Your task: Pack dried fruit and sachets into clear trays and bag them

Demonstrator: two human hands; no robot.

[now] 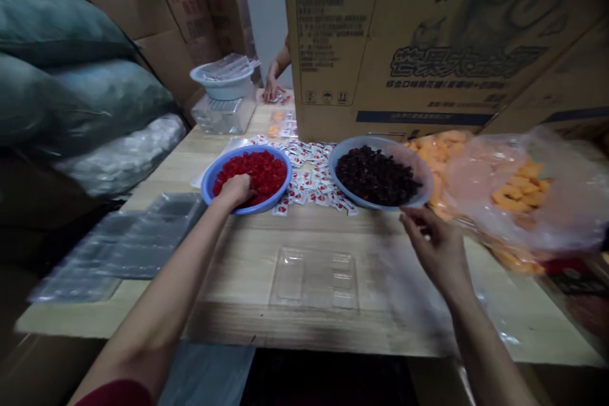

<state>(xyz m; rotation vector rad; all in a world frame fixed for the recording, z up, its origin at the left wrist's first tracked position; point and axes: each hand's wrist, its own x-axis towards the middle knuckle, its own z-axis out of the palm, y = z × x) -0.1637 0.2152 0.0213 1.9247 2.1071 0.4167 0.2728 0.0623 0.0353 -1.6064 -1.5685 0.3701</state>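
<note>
My left hand rests on the heap of red dried fruit pieces in a blue plastic bowl, its fingers buried and hidden. My right hand hangs by the near rim of a second blue bowl filled with dark dried berries. Its fingers curl together, and I cannot see whether they pinch anything. Between the bowls lie several small red-and-white sachets. A transparent plastic tray sits on the wooden tabletop in front of me.
A plastic bag of orange dried fruit lies at the right. Stacked transparent trays lie at the left, below grey sacks. A large cardboard box stands behind the bowls. Beyond it, another person's hand rests on the table.
</note>
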